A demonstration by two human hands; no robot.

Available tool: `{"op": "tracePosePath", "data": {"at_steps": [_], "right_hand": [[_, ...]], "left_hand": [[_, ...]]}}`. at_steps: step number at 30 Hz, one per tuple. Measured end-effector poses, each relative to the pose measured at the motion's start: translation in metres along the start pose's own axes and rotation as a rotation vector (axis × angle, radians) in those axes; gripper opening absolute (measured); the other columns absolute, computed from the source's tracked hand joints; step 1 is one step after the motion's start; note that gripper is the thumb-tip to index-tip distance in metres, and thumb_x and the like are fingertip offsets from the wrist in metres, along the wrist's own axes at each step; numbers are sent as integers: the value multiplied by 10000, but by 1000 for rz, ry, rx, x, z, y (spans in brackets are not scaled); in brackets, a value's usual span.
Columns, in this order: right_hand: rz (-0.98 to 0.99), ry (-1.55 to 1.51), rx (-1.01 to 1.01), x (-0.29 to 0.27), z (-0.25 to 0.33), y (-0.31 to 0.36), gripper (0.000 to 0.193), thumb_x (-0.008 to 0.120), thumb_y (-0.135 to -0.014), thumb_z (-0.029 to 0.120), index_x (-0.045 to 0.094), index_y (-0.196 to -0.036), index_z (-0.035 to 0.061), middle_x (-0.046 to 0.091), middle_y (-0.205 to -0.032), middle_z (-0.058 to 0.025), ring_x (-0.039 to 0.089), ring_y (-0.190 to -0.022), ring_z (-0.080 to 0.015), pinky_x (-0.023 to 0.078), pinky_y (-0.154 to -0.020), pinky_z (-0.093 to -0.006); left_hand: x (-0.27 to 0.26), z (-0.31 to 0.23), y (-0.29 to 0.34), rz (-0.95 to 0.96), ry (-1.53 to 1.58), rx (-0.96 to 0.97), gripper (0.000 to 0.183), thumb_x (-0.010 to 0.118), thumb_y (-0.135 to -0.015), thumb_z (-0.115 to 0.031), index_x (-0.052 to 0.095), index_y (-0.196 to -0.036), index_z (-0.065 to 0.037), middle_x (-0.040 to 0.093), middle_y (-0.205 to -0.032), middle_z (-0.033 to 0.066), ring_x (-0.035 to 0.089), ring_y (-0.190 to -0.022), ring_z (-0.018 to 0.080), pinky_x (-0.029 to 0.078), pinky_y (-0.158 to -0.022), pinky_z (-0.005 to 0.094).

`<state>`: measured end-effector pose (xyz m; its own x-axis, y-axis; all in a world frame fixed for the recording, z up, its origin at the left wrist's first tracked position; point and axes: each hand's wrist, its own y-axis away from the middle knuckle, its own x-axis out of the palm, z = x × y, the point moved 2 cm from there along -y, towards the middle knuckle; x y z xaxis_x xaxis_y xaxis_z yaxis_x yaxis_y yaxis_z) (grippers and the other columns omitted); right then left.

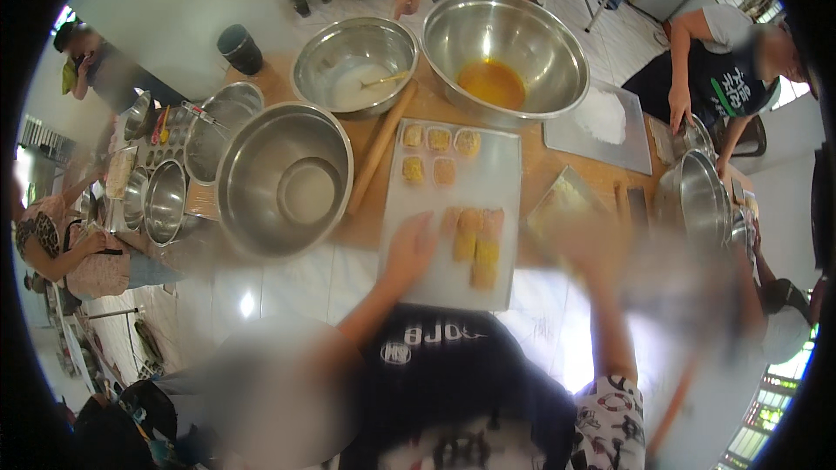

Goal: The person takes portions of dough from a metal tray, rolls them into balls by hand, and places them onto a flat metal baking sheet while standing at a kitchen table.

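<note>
Before me lies a white board, reaching over the near table edge. Several stubby, crumb-coated yellow and pinkish rolls sit side by side on its near half. Farther up are several small coated pieces in clear cups. My left hand is at the board's left side, fingers stretched out, left of the rolls; nothing shows in it. My right hand is smeared by motion, right of the board and close to a shallow tray with pale yellow crumbs; whether it holds anything is hidden.
A rolling pin lies left of the board, beside a large steel bowl. Behind stand a bowl of whitish liquid and a big bowl with orange liquid. A flour tray lies right; other people stand around.
</note>
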<state>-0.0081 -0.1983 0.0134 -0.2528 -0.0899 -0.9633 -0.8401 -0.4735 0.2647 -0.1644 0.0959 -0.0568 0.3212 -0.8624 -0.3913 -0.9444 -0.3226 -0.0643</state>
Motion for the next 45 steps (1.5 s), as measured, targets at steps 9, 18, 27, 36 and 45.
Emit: {"op": "tracePosePath", "data": {"at_steps": [9,18,27,36,45], "right_hand": [[-166,-113,135,-9,-9,27,244,686,-682,283,617,-802,83,626,-759,-117,601,-791,-316,427,-751,-457],[-441,-322,277,0,-13,23,294,710,-659,313,615,-819,86,632,-799,-112,590,-858,-306,407,-778,-474],[-162,-251,264,23,-8,-12,436,669,-681,309,618,-1071,122,661,-920,-131,608,-940,-306,417,-854,-485],[-352,-460,319,23,-7,20,339,655,-705,229,600,-1011,93,666,-891,-125,628,-869,-307,421,-807,-466],[-470,-588,402,-5,15,36,423,705,-710,223,586,-1092,87,669,-903,-135,640,-851,-304,488,-753,-392]], "left_hand": [[-9,8,6,27,3,-4,392,616,-829,-35,547,-1214,-49,548,-1128,91,540,-1032,162,477,-776,263],[-15,-3,2,60,16,-27,391,593,-836,-14,540,-1221,-50,544,-1151,80,534,-1053,158,463,-801,258],[-16,-2,6,27,100,-89,391,591,-846,-19,537,-1232,-54,541,-1168,73,524,-1080,156,455,-819,268],[-25,6,10,-1,132,-132,388,598,-838,-67,534,-1221,-47,538,-1169,122,540,-1052,217,464,-817,294],[-27,16,7,46,242,-182,357,583,-874,-60,535,-1228,-53,522,-1207,87,521,-1057,153,453,-824,268]]}}
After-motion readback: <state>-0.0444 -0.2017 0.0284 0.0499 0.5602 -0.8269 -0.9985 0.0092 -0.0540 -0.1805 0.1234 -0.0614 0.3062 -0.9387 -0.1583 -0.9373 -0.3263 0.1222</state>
